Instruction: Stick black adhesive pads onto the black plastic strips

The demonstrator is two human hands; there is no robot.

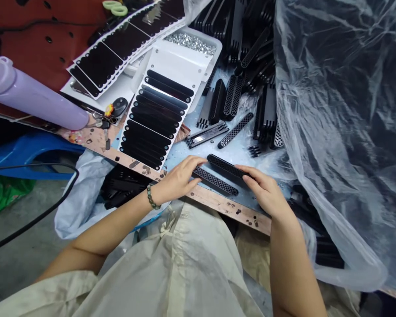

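Near the table's front edge, my left hand (184, 175) has its thumb and fingers closed round the left end of a black perforated strip (218, 182). My right hand (262, 186) pinches the right end of a second black strip (225, 166), which lies slanted just behind the first. Both strips run roughly parallel with a small gap between them. Beyond them lie another perforated strip (236, 130) and a smooth black piece with prongs (207, 134). To the left is a white sheet of black oblong stickers (155, 119).
A tray (218, 46) of small shiny parts sits behind the sticker sheet. Clear plastic (343, 110) covers the right side. A purple bottle (42, 99), keys (106, 127) and green-handled scissors (115, 8) are at left. Black parts are heaped at the back.
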